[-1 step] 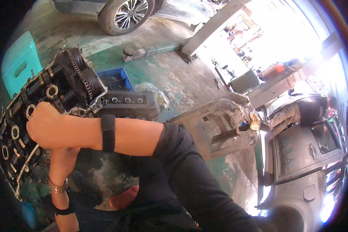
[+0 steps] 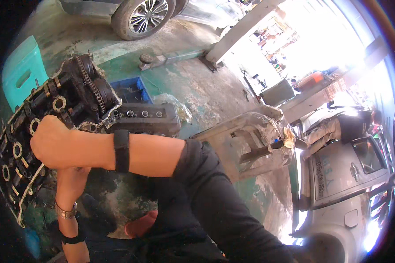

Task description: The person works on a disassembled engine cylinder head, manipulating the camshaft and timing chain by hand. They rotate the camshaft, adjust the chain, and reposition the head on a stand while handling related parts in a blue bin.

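Note:
A dark, oily engine (image 2: pixel 77 79) with its top exposed fills the left side. A timing chain (image 2: pixel 90 83) runs over its far end, and pale sealant lines its edge. My right hand (image 2: pixel 52 142) is curled like a fist over the engine's near side; its fingers and anything in them are hidden. Under it, my left hand (image 2: pixel 74 177) reaches up from below, with its fingers covered by the right hand. A dark valve cover (image 2: pixel 145 115) with a row of round holes lies beyond my right forearm.
A teal stool (image 2: pixel 24 76) stands behind the engine, and a blue crate (image 2: pixel 141 87) beside the valve cover. A worn panel (image 2: pixel 224 136) lies mid-floor. A lift post (image 2: pixel 237 33), a car wheel (image 2: pixel 148 17), a silver vehicle (image 2: pixel 338 175) and a person (image 2: pixel 353 125) are farther off.

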Motion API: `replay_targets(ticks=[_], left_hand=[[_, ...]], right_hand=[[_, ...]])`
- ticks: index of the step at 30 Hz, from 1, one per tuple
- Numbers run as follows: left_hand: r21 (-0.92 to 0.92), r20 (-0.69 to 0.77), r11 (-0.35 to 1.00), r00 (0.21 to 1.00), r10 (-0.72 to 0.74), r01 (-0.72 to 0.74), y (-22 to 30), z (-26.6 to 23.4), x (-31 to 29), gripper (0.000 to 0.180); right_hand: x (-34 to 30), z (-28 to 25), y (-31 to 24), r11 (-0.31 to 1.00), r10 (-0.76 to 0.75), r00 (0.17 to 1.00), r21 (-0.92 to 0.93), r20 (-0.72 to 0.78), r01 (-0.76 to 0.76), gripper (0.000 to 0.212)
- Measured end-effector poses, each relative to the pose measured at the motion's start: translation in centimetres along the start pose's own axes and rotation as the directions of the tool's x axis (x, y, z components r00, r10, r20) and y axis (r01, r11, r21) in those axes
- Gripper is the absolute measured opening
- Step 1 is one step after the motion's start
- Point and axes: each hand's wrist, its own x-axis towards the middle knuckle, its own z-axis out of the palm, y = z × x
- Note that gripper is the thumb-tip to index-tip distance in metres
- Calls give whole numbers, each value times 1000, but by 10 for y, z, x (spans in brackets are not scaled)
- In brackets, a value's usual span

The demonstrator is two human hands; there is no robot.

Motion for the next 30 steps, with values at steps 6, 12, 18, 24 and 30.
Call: replay_targets(ticks=[6, 12, 18, 24, 30], left_hand=[[62, -74, 997, 996, 40, -36, 8, 0, -1, 20], [22, 118, 988, 981, -155, 154, 8, -7, 3, 29], [-67, -35, 995, 997, -75, 73, 8, -2, -1, 27], [-81, 13, 994, 998, -69, 70, 8, -5, 2, 27], [-29, 10, 997, 997, -72, 72, 4, -5, -1, 26]], right_hand=[[-2, -14, -1, 997, 39, 996, -68, 78, -34, 14], [-5, -11, 0, 1000, 26, 1000, -11, -6, -26, 15], [-3, -6, -3, 997, -12, 999, -73, -46, 9, 16], [0, -19, -1, 997, 31, 993, -74, 113, -23, 21], [-4, -19, -3, 997, 64, 994, -43, 85, -61, 22]])
